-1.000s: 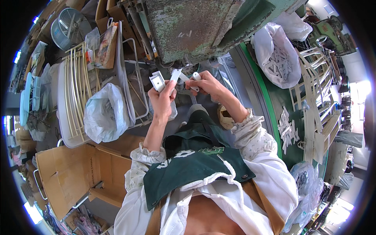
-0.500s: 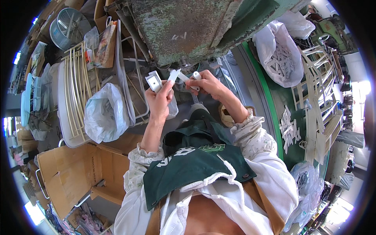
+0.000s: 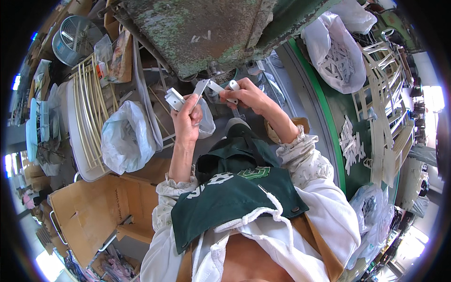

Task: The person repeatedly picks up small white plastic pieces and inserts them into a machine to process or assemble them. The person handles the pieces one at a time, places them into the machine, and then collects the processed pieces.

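Note:
My left hand (image 3: pixel 189 120) is closed around a white channel-shaped piece (image 3: pixel 174 99) with a small hole, which juts out on its left. From the same hand a white flat strip (image 3: pixel 201 87) points up to the right. My right hand (image 3: pixel 250 97) pinches a second white strip (image 3: pixel 215 87), and a white piece with a rounded, holed end (image 3: pixel 233 85) shows at its fingers. The tips of the two strips meet between my hands; whether they are joined, I cannot tell. Both hands are just below a worn green machine (image 3: pixel 211 37).
On the left stand a white plastic bag (image 3: pixel 128 136), long cream rods (image 3: pixel 88 110) and an open cardboard box (image 3: pixel 89 211). A green-edged bench (image 3: pixel 334 136) on the right carries a bag of small white pieces (image 3: pixel 339 61), a loose pile of strips (image 3: pixel 350 143) and stacked long strips (image 3: pixel 383 141).
My left hand has turned a little, so the channel-shaped piece now leans further left. The right hand keeps its grip. The whole view has shifted slightly.

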